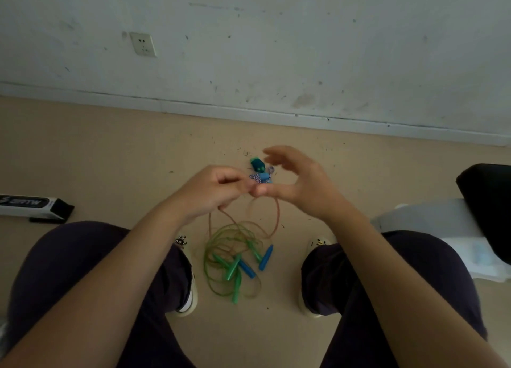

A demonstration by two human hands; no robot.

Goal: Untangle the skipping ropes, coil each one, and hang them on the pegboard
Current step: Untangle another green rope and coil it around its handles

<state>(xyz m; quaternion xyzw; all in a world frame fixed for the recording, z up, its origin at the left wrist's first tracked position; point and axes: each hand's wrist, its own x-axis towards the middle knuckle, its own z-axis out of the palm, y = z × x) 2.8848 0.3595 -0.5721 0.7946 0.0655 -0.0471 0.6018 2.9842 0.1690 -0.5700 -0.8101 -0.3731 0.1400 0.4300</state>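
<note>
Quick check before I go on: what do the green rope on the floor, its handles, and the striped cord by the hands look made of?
Green rope: likely clear, glossy plastic tubing; the floor shows through its loops. Green handles: seemingly smooth moulded plastic, solid colour with a slight sheen. Striped cord: probably braided fabric, judging by its blue-and-white twist and matte look, though blur leaves that open.

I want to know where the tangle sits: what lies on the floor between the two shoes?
In the head view, the tangled pile of green rope with green and blue handles lies on the floor between the left shoe and the right shoe.
</note>
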